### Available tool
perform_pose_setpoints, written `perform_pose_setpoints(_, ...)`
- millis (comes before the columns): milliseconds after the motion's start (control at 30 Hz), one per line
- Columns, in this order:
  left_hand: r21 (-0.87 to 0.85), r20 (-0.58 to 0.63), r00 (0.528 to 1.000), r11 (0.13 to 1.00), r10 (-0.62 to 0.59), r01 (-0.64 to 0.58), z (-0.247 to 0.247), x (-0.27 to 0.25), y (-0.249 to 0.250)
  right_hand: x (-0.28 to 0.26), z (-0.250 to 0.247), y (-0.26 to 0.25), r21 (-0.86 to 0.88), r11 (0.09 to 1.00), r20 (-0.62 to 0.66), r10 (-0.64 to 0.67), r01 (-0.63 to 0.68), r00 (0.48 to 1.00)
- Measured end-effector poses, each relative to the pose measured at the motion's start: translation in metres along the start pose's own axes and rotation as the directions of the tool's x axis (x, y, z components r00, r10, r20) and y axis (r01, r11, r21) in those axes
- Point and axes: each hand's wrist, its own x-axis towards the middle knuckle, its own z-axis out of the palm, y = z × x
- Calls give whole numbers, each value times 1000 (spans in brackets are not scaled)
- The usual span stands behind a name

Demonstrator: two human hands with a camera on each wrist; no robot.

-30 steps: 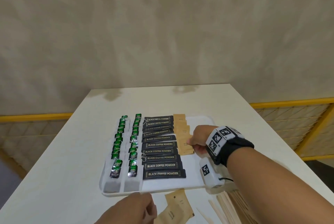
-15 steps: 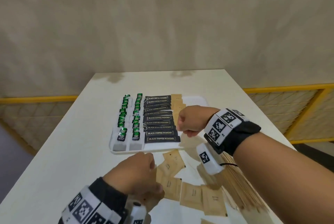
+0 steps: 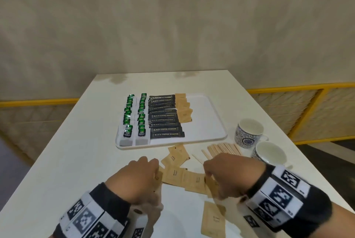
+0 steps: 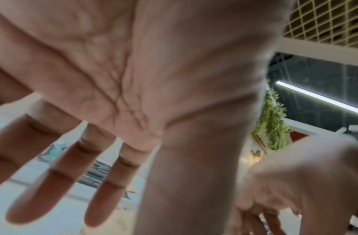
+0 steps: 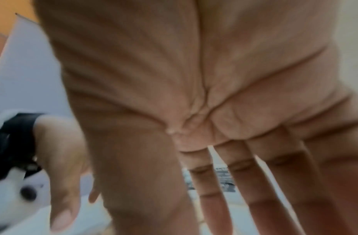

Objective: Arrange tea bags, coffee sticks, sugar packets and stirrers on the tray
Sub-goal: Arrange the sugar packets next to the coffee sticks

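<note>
A white tray [image 3: 215, 122] lies mid-table. It carries two columns of green tea bags [image 3: 127, 120], a column of black coffee sticks [image 3: 166, 129] and a column of brown sugar packets [image 3: 184, 111]. Its right part is bare. Loose sugar packets [image 3: 176, 174] are scattered in front of the tray. My left hand [image 3: 153, 172] reaches down at their left edge and my right hand [image 3: 209, 178] at their right edge. Both wrist views show straight fingers [image 4: 53, 187] [image 5: 254, 190] pointing at the table, holding nothing. Wooden stirrers [image 3: 222, 148] lie right of the packets.
Two patterned cups [image 3: 247, 132] [image 3: 269, 153] stand right of the tray near the table's right edge. One more sugar packet [image 3: 213, 220] lies close to me between my forearms. A yellow-framed railing [image 3: 299, 111] runs behind the table.
My right hand has drawn back from the tray's sugar column to the loose packets in front. My left hand has moved up to the same pile.
</note>
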Motion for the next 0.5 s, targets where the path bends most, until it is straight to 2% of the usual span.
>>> perform_pose_setpoints(67,20,41,994,995,97,-98,-3,-2,4,-6,12,4,-9,1000,-35,3,-3,999)
perform_pose_setpoints(167,113,14,978,971,209,-209,-3,11,18,-2,23,2,4,1000,-105,27,-27,994)
perform_pose_setpoints(333,227,75,990,965,118,-133,-5,39,37,12,21,0,95,991,-107,101,-91,989)
perform_pose_setpoints(500,218,-6,990,967,140,-135,-8,39,50,21,21,6,80,995,-137,75,-64,988)
